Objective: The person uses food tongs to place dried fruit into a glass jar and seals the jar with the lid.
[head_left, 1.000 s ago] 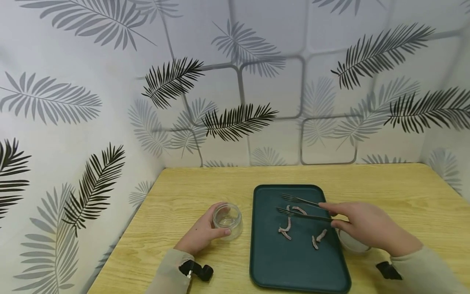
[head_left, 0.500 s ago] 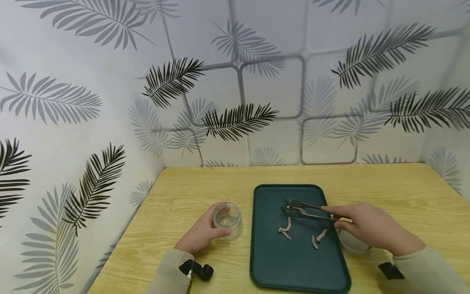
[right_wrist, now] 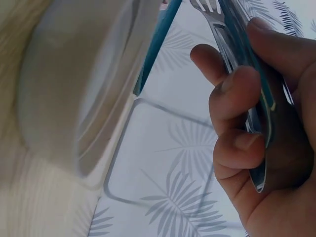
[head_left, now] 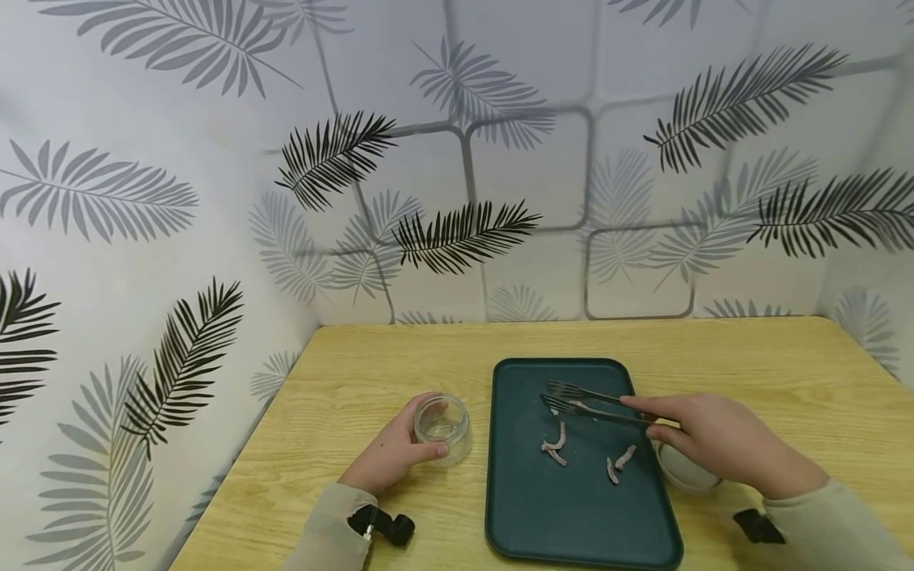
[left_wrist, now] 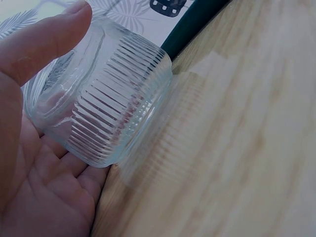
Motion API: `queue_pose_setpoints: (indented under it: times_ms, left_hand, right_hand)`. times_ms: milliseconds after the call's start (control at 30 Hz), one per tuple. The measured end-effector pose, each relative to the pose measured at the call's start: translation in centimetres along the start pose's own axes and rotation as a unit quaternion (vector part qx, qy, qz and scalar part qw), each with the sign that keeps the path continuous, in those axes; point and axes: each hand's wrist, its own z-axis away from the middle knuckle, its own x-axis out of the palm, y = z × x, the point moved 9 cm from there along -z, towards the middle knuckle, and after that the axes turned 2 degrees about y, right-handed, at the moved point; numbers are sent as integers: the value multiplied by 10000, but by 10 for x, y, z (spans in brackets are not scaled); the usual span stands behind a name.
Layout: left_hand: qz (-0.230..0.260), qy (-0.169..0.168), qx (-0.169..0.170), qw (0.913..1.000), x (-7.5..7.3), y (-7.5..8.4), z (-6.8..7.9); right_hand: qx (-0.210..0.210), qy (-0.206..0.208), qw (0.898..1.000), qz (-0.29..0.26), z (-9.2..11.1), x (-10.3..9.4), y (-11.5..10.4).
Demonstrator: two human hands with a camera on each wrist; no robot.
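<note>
My left hand (head_left: 393, 448) holds a clear glass jar (head_left: 455, 448) on the table, left of the tray. In the left wrist view, the jar's ribbed wall (left_wrist: 116, 91) stands between thumb and fingers. My right hand (head_left: 721, 436) grips metal tongs (head_left: 607, 414) with fork-shaped ends, reaching over the dark green tray (head_left: 585, 515). Their two arms stand a little apart above the tray's far half. Pale, thin strips of food lie there: a curved strip (head_left: 560, 436) and a short strip (head_left: 625, 457) among them. Whatever lies at the tong tips is mostly covered.
A white round dish (head_left: 689, 472) stands right of the tray, partly beneath my right hand; its side (right_wrist: 64, 89) looms close in the right wrist view. The wooden table (head_left: 400, 357) ends at a wall (head_left: 528, 277) with leaf patterns behind.
The tongs first shifted slightly right and nearer, then back left, and their arms came closer together. Strips beside the tips are now mostly covered by them. The left hand and jar stayed still.
</note>
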Motion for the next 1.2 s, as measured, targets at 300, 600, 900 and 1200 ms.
queue_pose_setpoints:
  times_ms: [300,600,900,1200]
  left_hand:
    - [-48,22,2,10000,1,-1,0]
    - [-58,52,-60,10000,1,1,1]
    - [-31,9,-35,10000,1,-2,1]
    - [-55,12,16,10000,0,0,0]
  right_hand:
    - [-36,-67,9999,-121,-2,-3,-8]
    - [30,13,10000,72,-2,7,-5]
    - [-200,228,9995,60,-2,4,-13]
    - [-653,540,9964,-7,-11,-5,-39]
